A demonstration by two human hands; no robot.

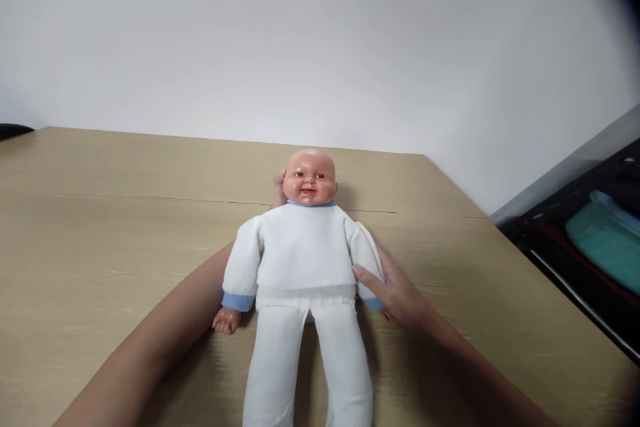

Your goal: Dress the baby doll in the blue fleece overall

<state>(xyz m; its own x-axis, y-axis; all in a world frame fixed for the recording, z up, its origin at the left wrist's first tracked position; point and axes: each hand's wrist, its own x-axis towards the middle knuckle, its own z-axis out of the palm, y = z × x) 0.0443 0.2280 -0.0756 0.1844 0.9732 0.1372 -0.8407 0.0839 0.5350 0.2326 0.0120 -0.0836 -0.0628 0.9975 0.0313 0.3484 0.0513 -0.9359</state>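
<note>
A baby doll (307,247) with a bald head, white top, white trousers and blue cuffs is face up over the table, its feet below the lower picture edge. My left arm passes behind the doll's sleeve, and my left hand (279,191) cups the back of its head. Only a strip of that hand shows beside the head; most of the fingers are hidden. On the other side, my right hand (395,287) grips the doll's sleeved arm, thumb on the front and fingers behind.
The wooden table (125,247) reaches back to a pale wall (225,53), with a seam running across its top. At the right, below the table's edge, a black rack (550,260) holds a folded green cloth (605,237). A dark curved object (15,130) shows at the far left.
</note>
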